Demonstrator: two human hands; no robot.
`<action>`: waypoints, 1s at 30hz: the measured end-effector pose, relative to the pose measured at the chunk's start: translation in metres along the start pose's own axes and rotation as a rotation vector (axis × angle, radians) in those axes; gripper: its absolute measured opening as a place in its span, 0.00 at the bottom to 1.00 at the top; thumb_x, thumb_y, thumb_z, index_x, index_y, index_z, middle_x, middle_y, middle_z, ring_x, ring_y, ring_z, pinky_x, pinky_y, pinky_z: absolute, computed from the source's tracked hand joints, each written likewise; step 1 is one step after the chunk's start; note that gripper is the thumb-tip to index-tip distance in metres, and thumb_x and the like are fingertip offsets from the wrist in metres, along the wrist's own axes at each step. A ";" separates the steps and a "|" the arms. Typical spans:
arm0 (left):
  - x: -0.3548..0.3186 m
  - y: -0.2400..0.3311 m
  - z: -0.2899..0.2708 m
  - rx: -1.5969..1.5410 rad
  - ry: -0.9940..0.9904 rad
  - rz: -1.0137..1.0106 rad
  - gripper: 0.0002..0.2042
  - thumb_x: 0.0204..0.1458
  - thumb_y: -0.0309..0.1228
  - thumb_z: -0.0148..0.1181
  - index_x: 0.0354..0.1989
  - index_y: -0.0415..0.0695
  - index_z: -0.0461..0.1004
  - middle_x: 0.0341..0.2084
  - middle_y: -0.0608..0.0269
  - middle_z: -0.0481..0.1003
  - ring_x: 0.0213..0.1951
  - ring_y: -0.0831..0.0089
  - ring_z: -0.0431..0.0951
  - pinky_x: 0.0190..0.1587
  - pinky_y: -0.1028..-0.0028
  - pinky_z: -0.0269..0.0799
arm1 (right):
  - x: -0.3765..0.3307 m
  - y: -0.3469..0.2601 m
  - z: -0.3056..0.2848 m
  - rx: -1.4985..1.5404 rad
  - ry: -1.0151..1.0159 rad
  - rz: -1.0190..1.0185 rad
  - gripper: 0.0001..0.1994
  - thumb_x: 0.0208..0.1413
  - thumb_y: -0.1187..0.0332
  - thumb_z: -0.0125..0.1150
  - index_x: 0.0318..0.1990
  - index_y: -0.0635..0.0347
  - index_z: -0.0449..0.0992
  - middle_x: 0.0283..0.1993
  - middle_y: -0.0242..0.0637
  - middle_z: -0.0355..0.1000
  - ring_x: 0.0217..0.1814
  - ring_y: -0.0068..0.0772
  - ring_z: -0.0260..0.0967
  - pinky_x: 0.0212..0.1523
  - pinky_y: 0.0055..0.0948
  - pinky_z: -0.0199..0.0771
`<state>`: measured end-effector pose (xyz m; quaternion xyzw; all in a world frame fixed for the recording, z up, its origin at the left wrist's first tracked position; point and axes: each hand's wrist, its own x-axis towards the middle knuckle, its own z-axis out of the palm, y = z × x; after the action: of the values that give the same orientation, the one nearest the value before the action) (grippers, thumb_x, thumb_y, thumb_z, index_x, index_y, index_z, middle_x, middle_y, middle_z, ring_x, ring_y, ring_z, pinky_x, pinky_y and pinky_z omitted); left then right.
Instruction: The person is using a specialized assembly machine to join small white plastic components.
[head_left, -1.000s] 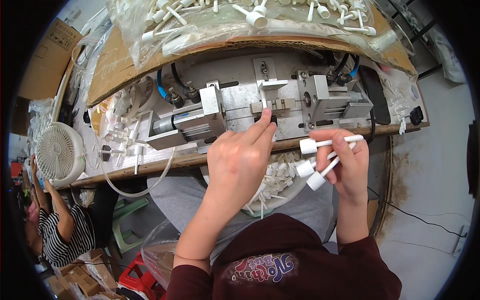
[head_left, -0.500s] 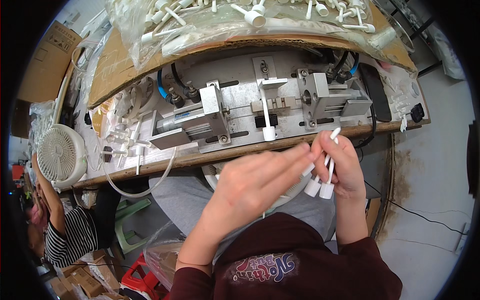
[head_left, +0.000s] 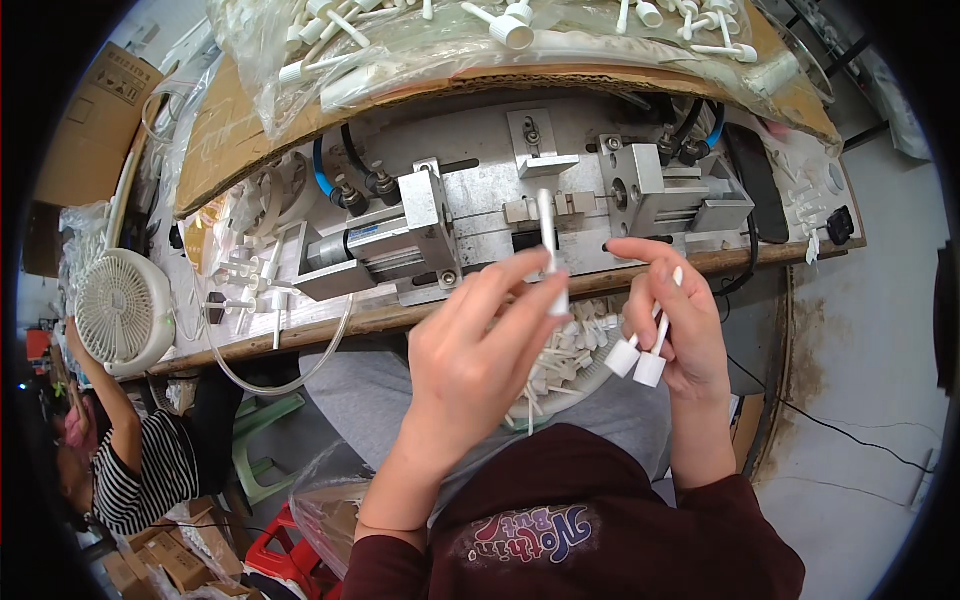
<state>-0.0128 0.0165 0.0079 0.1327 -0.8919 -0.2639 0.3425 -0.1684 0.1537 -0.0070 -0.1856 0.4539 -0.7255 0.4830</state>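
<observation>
My left hand (head_left: pixel 480 345) pinches a white stick with a cap (head_left: pixel 547 225) between thumb and fingers. The stick stands out past the fingertips, its tip over the small metal holder (head_left: pixel 575 204) in the middle of the fixture. Its capped end is partly hidden by the blurred fingers. To the right, my right hand (head_left: pixel 685 325) is closed on two more white capped sticks (head_left: pixel 662 340), caps hanging down and left. The right index finger stretches out toward the fixture's front edge. Below the hands, a round white basin (head_left: pixel 597 378) holds many similar pieces on my lap.
Metal cylinder clamps stand left (head_left: pixel 375 240) and right (head_left: pixel 675 195) of the holder. A cardboard sheet (head_left: pixel 480 88) with bagged white pieces lies behind. A clear hose (head_left: pixel 325 365) loops over the bench edge. At left are a white fan (head_left: pixel 122 310) and another person (head_left: pixel 140 460).
My left hand has moved left, away from my right hand, uncovering the basin. The capped stick resting in the fixture no longer shows there separately. My right index finger has straightened.
</observation>
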 end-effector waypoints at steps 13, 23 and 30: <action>0.014 -0.012 0.010 0.340 -0.095 0.084 0.11 0.46 0.26 0.66 0.39 0.37 0.82 0.45 0.55 0.81 0.22 0.76 0.78 0.27 0.76 0.68 | -0.007 -0.004 -0.008 0.092 -0.024 -0.044 0.11 0.59 0.76 0.63 0.47 0.68 0.73 0.36 0.43 0.76 0.26 0.21 0.70 0.28 0.17 0.71; 0.005 -0.008 0.005 0.185 -0.043 -0.072 0.13 0.46 0.26 0.71 0.42 0.45 0.83 0.45 0.62 0.82 0.31 0.66 0.82 0.34 0.72 0.77 | -0.015 -0.014 -0.004 -0.055 0.058 -0.025 0.08 0.59 0.77 0.62 0.45 0.69 0.74 0.36 0.43 0.77 0.23 0.24 0.73 0.26 0.21 0.73; -0.012 0.020 -0.011 -0.386 -0.152 -0.037 0.19 0.41 0.22 0.73 0.45 0.42 0.83 0.39 0.58 0.81 0.38 0.65 0.83 0.37 0.71 0.79 | -0.013 0.000 0.002 -0.056 0.000 0.081 0.06 0.62 0.72 0.62 0.40 0.67 0.76 0.30 0.37 0.75 0.17 0.19 0.68 0.18 0.16 0.64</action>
<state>0.0017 0.0342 0.0199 0.0610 -0.8455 -0.4453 0.2882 -0.1613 0.1639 -0.0036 -0.1805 0.4812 -0.6924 0.5064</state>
